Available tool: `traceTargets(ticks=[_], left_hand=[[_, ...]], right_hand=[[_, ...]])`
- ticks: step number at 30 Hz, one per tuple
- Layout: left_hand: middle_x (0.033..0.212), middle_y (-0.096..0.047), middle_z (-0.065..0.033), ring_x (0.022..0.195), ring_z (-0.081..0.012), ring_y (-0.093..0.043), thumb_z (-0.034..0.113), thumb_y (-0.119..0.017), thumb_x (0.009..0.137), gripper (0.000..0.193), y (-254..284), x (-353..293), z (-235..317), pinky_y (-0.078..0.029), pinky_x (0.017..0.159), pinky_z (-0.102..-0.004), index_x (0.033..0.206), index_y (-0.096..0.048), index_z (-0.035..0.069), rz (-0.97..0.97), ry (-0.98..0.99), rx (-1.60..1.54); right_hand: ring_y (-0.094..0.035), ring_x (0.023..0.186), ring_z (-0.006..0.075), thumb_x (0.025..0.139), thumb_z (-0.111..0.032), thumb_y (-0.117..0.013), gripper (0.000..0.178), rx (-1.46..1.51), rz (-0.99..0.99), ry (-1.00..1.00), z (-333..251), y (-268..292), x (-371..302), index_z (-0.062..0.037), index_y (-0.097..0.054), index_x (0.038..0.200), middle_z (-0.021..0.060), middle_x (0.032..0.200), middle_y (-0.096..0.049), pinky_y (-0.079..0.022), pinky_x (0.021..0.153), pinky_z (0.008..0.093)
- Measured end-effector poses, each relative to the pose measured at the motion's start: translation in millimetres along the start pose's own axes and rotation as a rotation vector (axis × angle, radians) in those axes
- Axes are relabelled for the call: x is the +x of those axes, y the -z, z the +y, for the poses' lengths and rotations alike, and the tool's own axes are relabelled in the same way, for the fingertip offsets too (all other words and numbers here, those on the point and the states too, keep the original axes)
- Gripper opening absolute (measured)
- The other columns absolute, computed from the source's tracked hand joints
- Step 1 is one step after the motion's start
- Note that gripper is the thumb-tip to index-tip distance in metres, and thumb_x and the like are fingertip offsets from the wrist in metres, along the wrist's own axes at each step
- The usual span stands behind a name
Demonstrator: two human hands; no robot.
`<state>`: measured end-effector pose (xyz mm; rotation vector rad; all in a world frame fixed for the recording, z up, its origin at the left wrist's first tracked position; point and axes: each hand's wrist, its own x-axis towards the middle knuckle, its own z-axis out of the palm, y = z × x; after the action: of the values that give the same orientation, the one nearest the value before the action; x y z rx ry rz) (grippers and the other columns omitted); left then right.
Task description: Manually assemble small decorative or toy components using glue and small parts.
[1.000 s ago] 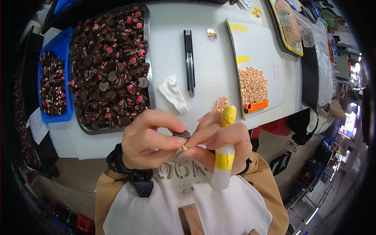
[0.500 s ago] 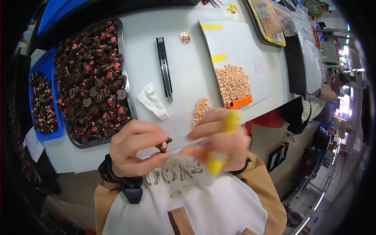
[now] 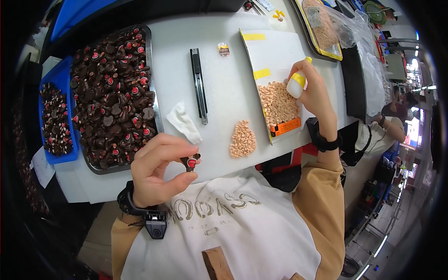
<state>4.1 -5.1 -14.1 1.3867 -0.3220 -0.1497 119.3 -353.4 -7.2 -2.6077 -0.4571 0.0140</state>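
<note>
Between the thumb and fingers of my left hand (image 3: 156, 172) is a small dark-brown figurine-like piece (image 3: 190, 162) with a red-and-white part, above the table's near edge. My right hand (image 3: 317, 93) grips a small white squeeze bottle (image 3: 296, 86) with yellow parts. It is held over the right edge of a heap of beige bits (image 3: 273, 100) lying on a flat white board (image 3: 270, 51) with yellow tape. A smaller pile of beige bits (image 3: 242, 140) lies on the table between the hands.
At left, a metal tray (image 3: 159, 114) holds many similar dark pieces; a blue tray (image 3: 63, 159) beyond holds more. A box cutter (image 3: 198, 86), crumpled white cloth (image 3: 185, 123) and round sticker (image 3: 224, 49) lie mid-table. A bag of beige bits (image 3: 321, 28) sits far right.
My right hand, with the bottle in it, has moved away from the left hand, rightward and up to the board. The left hand has stayed nearly in place, still pinching the brown piece.
</note>
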Motion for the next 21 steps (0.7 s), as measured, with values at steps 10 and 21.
traceTargets(ticks=[10,21], left_hand=[[0.101,-0.057,-0.0135,0.089,-0.0160,-0.058,-0.002,-0.070,0.071,0.037,3,-1,2,-0.049,0.073,-0.0233,0.106,-0.060,-0.006,-0.086,0.071,-0.123],[0.101,-0.056,-0.0102,0.087,-0.0137,-0.060,-0.002,-0.067,0.074,0.055,4,2,10,-0.050,0.076,-0.0253,0.126,-0.050,0.000,-0.320,0.280,-0.263]], right_hand=[[-0.056,0.083,0.0236,0.071,0.005,-0.063,0.027,-0.022,0.063,-0.017,-4,4,-3,-0.0023,-0.048,0.092,0.0094,0.086,-0.057,-0.043,0.076,0.0310],[-0.056,0.073,0.0233,0.061,0.002,-0.065,0.030,0.549,0.179,0.232,-116,13,-28,-0.0051,-0.052,0.087,0.0087,0.084,-0.060,-0.046,0.069,0.0360]])
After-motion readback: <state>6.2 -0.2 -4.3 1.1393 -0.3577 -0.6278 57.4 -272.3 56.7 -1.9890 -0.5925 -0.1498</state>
